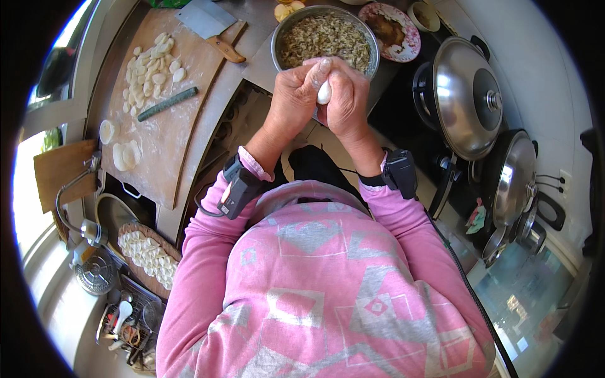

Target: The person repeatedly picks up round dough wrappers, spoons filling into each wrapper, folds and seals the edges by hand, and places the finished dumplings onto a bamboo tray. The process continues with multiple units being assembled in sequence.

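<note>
My left hand point(298, 94) and my right hand point(347, 94) meet at the near rim of a steel bowl point(276, 47) holding chopped filling point(326, 40). A white dough dumpling point(324, 93) is pressed between both hands, thumbs side by side; the fingers hide most of it. To the left, a floured wooden board point(160, 141) bears a heap of small dough pieces point(146, 75), a dark green rolling pin point(168, 104) and a few flat dough wrappers point(126, 155). A cleaver point(208, 21) lies at the board's far edge. Rows of shaped dumplings point(146, 257) sit on a tray at lower left.
Right of the bowl are a red-patterned plate point(411, 42) with brown residue and a small bowl point(424, 16). Two lidded pans point(465, 94) stand on the right, handles reaching toward me. A faucet point(64, 189) and a rack of utensils point(127, 326) are at left.
</note>
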Demonstrator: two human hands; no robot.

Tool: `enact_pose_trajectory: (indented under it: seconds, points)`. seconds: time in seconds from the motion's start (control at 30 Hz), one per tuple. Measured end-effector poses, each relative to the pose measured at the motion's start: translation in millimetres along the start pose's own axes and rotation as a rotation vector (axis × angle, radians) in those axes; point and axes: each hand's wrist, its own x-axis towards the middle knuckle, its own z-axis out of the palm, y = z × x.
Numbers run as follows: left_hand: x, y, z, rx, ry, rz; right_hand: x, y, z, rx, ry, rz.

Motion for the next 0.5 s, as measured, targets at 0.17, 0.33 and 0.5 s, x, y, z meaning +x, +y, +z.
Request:
enact_pose_trajectory:
  seconds: [0.17, 0.33, 0.5]
  points:
    - [-18, -4, -13, -0.43, 0.023, -0.305, -13, -1, -2, 0.355, -0.189, 0.524]
    - [-39, -9, -40, -0.826, -0.011, -0.256, -19, -1, 0, 0.256, -0.117, 0.473]
    - [-76, -14, -68, -0.873, 0.037, -0.199, -41, -5, 20, 0.142, -0.272, 0.462]
